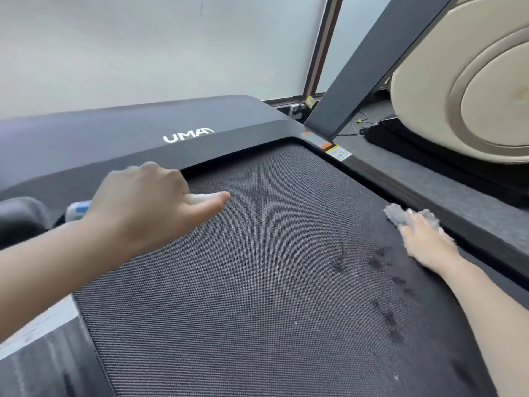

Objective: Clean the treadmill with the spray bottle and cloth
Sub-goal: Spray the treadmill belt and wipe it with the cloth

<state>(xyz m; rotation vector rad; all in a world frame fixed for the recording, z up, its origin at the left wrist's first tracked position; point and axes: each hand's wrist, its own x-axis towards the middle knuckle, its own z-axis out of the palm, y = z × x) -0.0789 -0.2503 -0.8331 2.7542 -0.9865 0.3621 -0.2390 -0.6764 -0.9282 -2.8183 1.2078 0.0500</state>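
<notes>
The black treadmill belt [272, 239] fills the middle of the head view, with dark wet spots near its right side. My left hand [148, 202] grips a spray bottle [77, 209] over the belt's far left corner; its white nozzle shows beside my thumb, and most of the bottle is hidden behind the hand. My right hand [426, 242] lies flat on a grey cloth [398, 214], pressing it on the belt's right edge.
The motor cover [143, 133] with a white logo spans the far end. A black upright post [372, 61] rises at the right. The grey side rail [446, 207] runs along the right. A beige machine [481, 90] stands beyond it. A white wall is behind.
</notes>
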